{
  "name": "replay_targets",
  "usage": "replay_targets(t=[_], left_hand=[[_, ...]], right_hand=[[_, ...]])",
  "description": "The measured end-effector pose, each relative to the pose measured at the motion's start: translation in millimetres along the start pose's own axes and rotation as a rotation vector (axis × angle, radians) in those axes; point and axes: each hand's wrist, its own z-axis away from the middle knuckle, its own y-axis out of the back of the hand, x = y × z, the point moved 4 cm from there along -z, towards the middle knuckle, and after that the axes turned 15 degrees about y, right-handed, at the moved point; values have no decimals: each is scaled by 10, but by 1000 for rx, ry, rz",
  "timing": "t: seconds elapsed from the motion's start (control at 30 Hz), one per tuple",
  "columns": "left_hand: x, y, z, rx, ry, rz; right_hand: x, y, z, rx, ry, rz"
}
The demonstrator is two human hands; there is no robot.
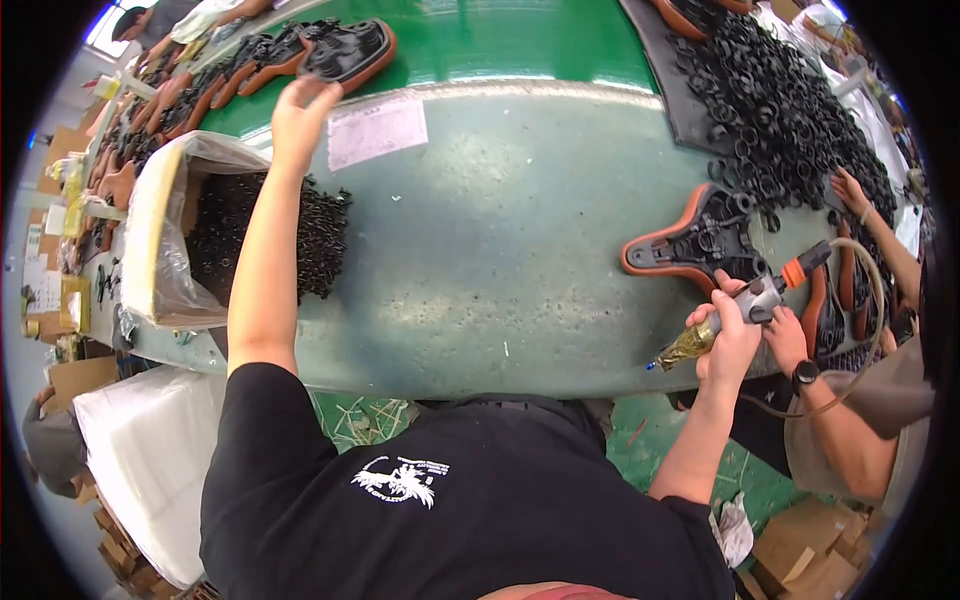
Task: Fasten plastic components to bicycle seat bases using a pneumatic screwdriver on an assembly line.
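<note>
My left hand [300,115] reaches to the far left, its fingers and thumb closed about the near end of a black bicycle saddle [352,55] with a brown rim, lying underside up. In my right hand [730,335] is a grey air screwdriver [758,297] with an orange hose fitting; its tape-wrapped front end points left, toward me, over the table's near edge. Just beyond it another upturned saddle [660,253] shows its black underside and brown rim. A carton [155,235] lined with clear plastic spills dark screws [325,240] onto the table beside my left forearm.
Black rings [790,120] are heaped at the far right. More saddles [225,85] line the green belt [500,45] at far left. A paper sheet [378,132] lies on the table [480,260]. A co-worker's watch-wearing hand [788,340] is close to my screwdriver; its hose [880,300] loops rightward.
</note>
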Motion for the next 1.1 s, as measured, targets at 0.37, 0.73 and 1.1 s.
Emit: replay_targets(t=[0.37, 0.73, 1.1], left_hand=[[-253, 310, 1780, -148, -112, -966], [-358, 232, 1785, -73, -225, -808], [75, -486, 2520, -387, 525, 466]], right_hand=[[254, -737, -108, -285, -18, -63], [234, -671, 508, -1076, -463, -100], [-871, -370, 526, -749, 114, -428]])
